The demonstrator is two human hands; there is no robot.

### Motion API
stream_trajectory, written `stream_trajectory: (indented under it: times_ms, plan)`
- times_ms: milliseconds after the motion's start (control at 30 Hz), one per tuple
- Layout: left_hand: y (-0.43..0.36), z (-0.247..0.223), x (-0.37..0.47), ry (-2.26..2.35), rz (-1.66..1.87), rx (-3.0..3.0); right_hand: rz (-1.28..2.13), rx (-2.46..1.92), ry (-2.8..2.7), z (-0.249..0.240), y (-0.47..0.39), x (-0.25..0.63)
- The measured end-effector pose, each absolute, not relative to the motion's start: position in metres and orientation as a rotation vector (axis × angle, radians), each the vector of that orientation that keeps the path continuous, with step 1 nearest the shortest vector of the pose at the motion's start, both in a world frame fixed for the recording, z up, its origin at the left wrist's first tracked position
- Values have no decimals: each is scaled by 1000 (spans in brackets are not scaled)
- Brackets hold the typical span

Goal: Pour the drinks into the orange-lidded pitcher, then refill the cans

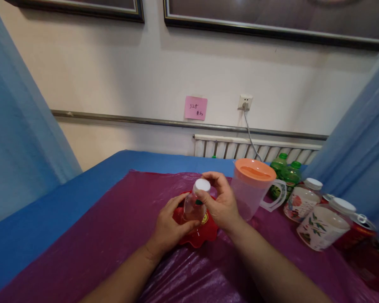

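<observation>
A small clear bottle (194, 209) with a white cap (202, 184) stands upright between my hands, over a red dish with a wavy rim (197, 240). My left hand (172, 225) is wrapped round the bottle's lower body. The thumb and fingers of my right hand (221, 204) hold it at the neck, just below the cap. A bit of green shows on the bottle near my right thumb. Part of the dish, with a yellow mark on it, is hidden behind the bottle and my hands.
Right of my hands stands a clear pitcher (248, 195) with an orange lid. Green bottles (292, 173), white-capped jars (324, 225) and red cans (356, 231) line the right side. Purple sheeting (113, 219) covers the blue table (66, 198). A radiator (233, 146) is behind.
</observation>
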State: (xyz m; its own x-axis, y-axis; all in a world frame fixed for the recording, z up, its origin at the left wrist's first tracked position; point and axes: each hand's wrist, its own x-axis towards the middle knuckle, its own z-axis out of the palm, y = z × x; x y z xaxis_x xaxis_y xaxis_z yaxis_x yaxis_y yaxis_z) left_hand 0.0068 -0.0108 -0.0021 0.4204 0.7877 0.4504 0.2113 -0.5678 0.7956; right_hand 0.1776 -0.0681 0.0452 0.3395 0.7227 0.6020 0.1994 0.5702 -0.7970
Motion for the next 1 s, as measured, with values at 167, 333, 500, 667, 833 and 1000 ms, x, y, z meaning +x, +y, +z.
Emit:
stream_trajectory:
  times_ms: [167, 333, 500, 667, 833, 1000]
  plan:
    - [-10, -1, 7, 856, 1146, 2011, 450, -888, -1270, 44, -70, 179]
    - [-9, -1, 7, 859, 1143, 2005, 446, -840, -1285, 43, -69, 176]
    - [-9, 0, 8, 850, 1138, 1998, 393, -922, -1191, 42, -67, 176]
    - [-10, 1, 7, 851, 1119, 1985, 517, -810, -1294, 46, -70, 179]
    - [-12, 1, 7, 836, 1115, 1989, 392, -891, -1183, 47, -69, 172]
    - [-12, 3, 9, 851, 1130, 2001, 420, -937, -1133, 48, -68, 167]
